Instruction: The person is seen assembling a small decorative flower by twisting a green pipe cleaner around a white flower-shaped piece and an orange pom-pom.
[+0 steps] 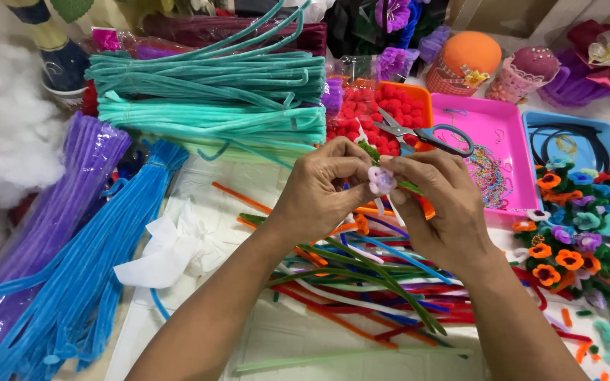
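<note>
1. Head view shows a small lilac pipe-cleaner flower (381, 179) pinched between both hands, above a loose heap of coloured pipe cleaners (361, 282) on the table.
2. It looks light, fuzzy and soft, with a bendable wire core; it is best gripped at the base of the bloom, where its green stem (409, 187) leaves it.
3. Left hand (323, 189) is curled nearly closed, thumb and fingertips nipping the flower's left side.
4. Right hand (438, 204) is likewise closed on the flower and stem.
5. Scissors (425, 132) lie just behind, on a tray of red pompoms (379, 113).
</note>
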